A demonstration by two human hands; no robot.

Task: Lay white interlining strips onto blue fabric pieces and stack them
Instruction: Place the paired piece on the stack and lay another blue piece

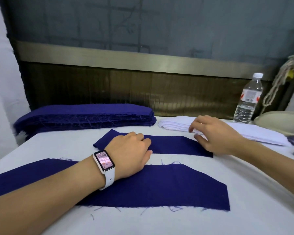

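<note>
Plainly readable is only the watch (103,161) on the left wrist, showing 14:50; the bottle (248,99) label's print is too small to read. Two blue pieces lie long axis left to right on the bench (159,223), the near piece (159,184) and the far piece (173,145). The left hand (131,150) rests palm-down on the far piece, holding nothing. The right hand (215,134) curls over the near edge of the white strips (176,123), which also run left to right; whether it pinches one I cannot tell. A blue stack (85,117) sits behind.
</note>
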